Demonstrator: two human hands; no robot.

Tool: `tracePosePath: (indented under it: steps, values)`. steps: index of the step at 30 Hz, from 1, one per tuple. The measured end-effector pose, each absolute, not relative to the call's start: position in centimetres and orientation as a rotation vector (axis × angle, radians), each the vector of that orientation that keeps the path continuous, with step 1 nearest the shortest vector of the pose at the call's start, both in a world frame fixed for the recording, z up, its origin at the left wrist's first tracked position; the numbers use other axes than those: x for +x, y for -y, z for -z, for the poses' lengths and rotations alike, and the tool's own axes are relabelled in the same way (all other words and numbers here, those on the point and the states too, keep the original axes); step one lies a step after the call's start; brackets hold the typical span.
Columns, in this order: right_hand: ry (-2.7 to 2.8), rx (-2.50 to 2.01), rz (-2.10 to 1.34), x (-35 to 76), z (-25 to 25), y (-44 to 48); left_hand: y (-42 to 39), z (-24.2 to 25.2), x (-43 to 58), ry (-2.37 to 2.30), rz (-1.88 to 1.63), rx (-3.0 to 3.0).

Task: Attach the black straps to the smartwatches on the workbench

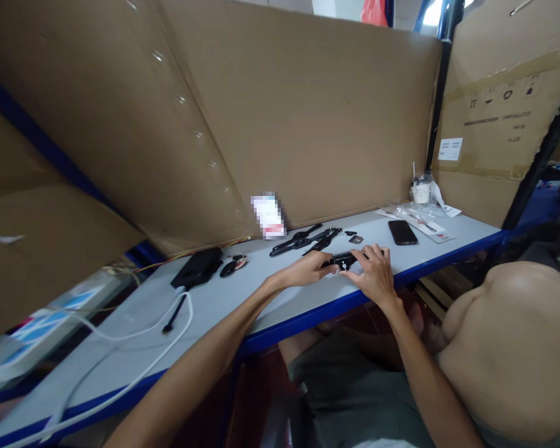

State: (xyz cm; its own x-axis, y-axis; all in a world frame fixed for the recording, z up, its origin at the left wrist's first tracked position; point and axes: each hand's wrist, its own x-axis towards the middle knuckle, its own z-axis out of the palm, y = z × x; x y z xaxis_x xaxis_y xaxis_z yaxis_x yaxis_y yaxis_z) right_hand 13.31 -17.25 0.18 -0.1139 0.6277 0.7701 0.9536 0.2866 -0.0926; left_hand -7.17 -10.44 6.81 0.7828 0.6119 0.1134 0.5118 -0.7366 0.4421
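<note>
Between my two hands, above the front part of the table, is a black watch [343, 261], seen small, with a light mark on its underside. My left hand [308, 268] is closed on its left end. The fingers and thumb of my right hand [374, 271] pinch its right part, covering much of it. Just behind my hands lie several black watches with straps [295, 241]. Small dark flat pieces [356, 239] rest beside them.
On the grey table [242, 298] are a black phone [402, 233], a black case [196, 267], a white cable [189, 311], plastic packaging [413, 218] and a cup [420, 190]. A lit, blurred screen [268, 216] leans on the cardboard wall [317, 118]. Another person [518, 348] sits close on the right.
</note>
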Motion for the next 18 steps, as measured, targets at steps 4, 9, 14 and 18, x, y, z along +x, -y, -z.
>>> tracePosePath:
  steps: [4,9,14,18]
  values:
    - [1.825,-1.412,0.573,13.30,-0.23,17.30,10.53,-6.91,-7.14,-0.863,-0.318,2.589]
    - [1.828,-1.422,0.564,13.30,-0.28,17.39,10.59,-6.84,-6.96,-0.876,-0.321,2.616]
    - [1.823,-1.424,0.565,13.26,-0.22,17.36,10.48,-6.71,-6.92,-0.865,-0.346,2.637]
    - [1.815,-1.420,0.559,13.26,-0.13,17.29,10.51,-6.67,-6.91,-0.866,-0.362,2.645]
